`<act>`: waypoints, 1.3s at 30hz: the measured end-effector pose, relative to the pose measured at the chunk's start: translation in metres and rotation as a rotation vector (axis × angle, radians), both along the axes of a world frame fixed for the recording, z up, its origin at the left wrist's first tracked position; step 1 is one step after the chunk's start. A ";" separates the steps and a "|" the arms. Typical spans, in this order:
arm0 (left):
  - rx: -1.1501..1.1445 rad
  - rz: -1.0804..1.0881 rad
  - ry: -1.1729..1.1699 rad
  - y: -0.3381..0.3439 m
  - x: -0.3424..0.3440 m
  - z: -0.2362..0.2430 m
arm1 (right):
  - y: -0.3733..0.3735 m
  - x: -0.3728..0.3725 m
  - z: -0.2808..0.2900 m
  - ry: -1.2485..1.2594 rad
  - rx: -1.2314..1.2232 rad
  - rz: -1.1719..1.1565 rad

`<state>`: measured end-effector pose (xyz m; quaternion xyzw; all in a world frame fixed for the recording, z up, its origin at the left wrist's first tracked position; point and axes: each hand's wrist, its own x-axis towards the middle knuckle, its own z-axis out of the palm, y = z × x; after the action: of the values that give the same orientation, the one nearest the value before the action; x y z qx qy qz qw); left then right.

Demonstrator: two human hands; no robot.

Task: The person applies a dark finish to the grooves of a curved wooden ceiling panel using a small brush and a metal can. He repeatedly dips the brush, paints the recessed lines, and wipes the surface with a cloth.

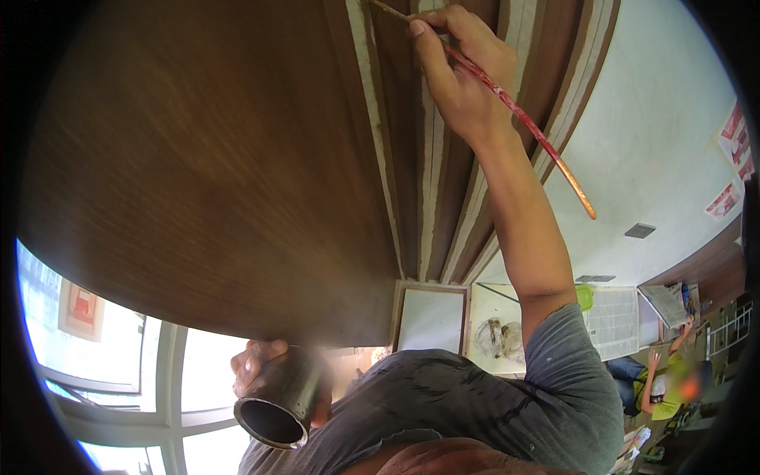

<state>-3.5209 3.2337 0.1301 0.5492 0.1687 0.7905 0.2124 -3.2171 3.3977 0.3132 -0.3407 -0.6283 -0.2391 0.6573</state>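
My right hand (475, 87) is raised high, its thumb and fingers pinching a thin paintbrush (546, 142). The brush handle is red with a gold end and slants down to the right. Its far end reaches the top rim by a pale strip (388, 194) along the edge of a brown wood panel (198, 174); the bristles are hard to make out. Low on the left, my left hand (252, 366) grips a metal cup (289, 384), with fingers showing on both sides. The cup's round mouth is visible, its inside dark, its contents unclear.
More pale strips (431, 174) alternate with brown wood beside the panel. A pale wall (625, 134) stands to the right. A person in a yellow-green top (673, 392) is at the lower right, near newspaper sheets (616, 318). Windows (111, 364) fill the lower left.
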 end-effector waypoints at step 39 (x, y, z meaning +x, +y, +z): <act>0.261 0.462 0.203 0.022 0.004 -0.006 | -0.010 0.006 -0.021 -0.065 -0.106 -0.046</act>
<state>-3.5165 3.2557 0.1242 0.5952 0.2065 0.7740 -0.0641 -3.2110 3.3880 0.2922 -0.3815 -0.6530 -0.2312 0.6120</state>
